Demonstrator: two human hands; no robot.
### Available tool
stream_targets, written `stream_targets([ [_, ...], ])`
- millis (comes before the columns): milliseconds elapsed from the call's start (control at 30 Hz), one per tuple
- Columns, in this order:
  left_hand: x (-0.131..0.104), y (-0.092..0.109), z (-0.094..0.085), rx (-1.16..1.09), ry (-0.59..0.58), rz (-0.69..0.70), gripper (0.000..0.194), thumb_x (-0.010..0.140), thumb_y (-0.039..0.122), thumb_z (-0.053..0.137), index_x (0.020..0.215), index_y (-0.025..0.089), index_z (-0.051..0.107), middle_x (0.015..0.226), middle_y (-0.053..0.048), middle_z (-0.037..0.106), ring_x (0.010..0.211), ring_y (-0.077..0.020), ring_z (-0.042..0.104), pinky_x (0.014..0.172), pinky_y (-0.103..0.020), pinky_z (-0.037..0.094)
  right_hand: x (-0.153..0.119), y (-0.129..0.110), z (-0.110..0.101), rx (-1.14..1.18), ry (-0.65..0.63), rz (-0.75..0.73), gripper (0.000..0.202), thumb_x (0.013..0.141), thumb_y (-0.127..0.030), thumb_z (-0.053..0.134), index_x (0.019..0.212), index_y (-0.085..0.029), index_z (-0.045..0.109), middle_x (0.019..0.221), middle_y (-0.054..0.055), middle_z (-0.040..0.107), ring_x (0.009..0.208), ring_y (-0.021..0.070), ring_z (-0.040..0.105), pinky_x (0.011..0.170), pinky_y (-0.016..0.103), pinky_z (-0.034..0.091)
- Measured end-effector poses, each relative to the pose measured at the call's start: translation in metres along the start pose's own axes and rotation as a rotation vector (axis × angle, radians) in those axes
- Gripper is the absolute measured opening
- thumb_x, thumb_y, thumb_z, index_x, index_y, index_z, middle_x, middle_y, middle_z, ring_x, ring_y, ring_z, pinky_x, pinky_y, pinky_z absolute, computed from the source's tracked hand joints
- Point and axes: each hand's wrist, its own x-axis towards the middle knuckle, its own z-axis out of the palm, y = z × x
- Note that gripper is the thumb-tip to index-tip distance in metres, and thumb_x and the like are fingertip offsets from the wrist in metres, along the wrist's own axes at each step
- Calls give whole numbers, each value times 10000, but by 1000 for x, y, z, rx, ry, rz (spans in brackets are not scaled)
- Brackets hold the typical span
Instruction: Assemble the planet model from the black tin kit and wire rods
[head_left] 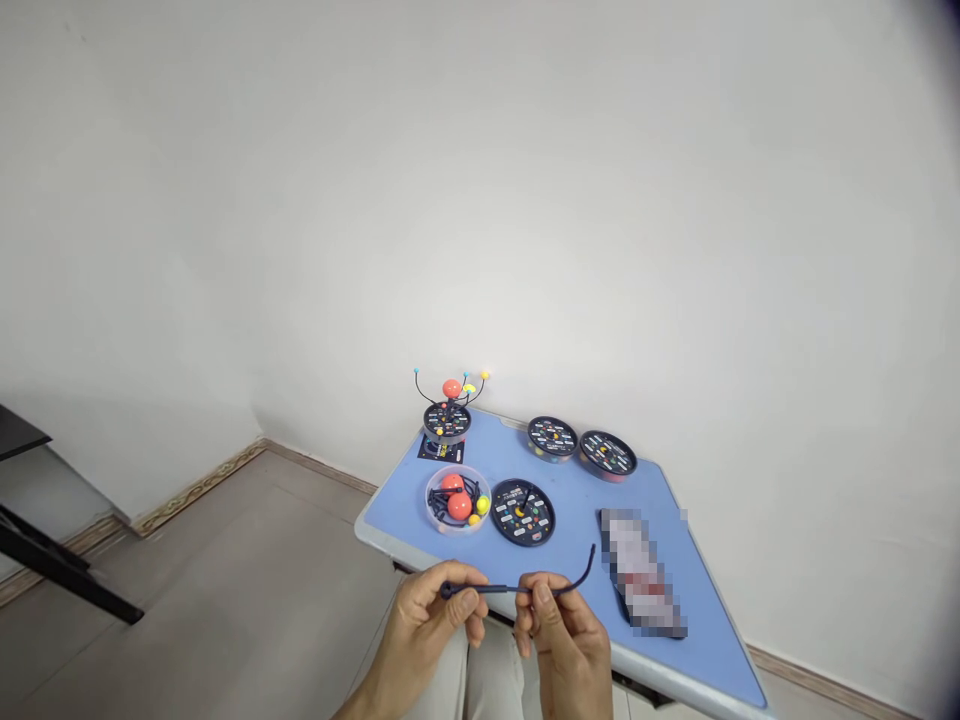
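Observation:
Between my two hands, above the near table edge, is a thin black rod. My left hand (439,610) pinches its straight, thicker part (491,589), which ends in a small ring. My right hand (559,625) grips the slimmer part, whose curved end (585,575) rises to the right. Just beyond the hands, a clear round tub (431,522) holds two red-orange balls (459,507), yellow balls (483,505) and several black rods. To its right lies a black printed disc (536,532) with a short black post (528,497) standing on it.
A planet model (451,388) with curved arms stands at the back left on a printed card (431,452). Two lidded round tubs (552,437) (608,455) sit at the back right. A blurred flat object (641,575) lies on the right of the blue table (577,530).

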Motion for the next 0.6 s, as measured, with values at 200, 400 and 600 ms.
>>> stream_targets([
  [200,2,5,1,-18,-6,6,310,803,450,697,853,145,714,627,-26,663,482,-126,598,512,-232,481,-3,-2,0,-42,45,-48,335,698,-472,790,758,-153,707,613,15,643,450,101,495,433,228,392],
  [400,2,4,-1,-78,-17,-31,336,782,463,713,851,134,718,624,-40,671,459,-142,607,475,-251,492,0,-1,-6,-76,20,-59,368,692,-499,783,754,-144,711,605,29,640,445,119,514,410,242,410],
  [600,1,1,-1,-124,-21,-34,323,789,448,717,849,131,719,611,-36,662,439,-138,605,460,-249,488,-1,-2,-8,-86,78,-119,356,706,-491,774,757,-145,706,609,23,626,456,112,505,406,227,399],
])
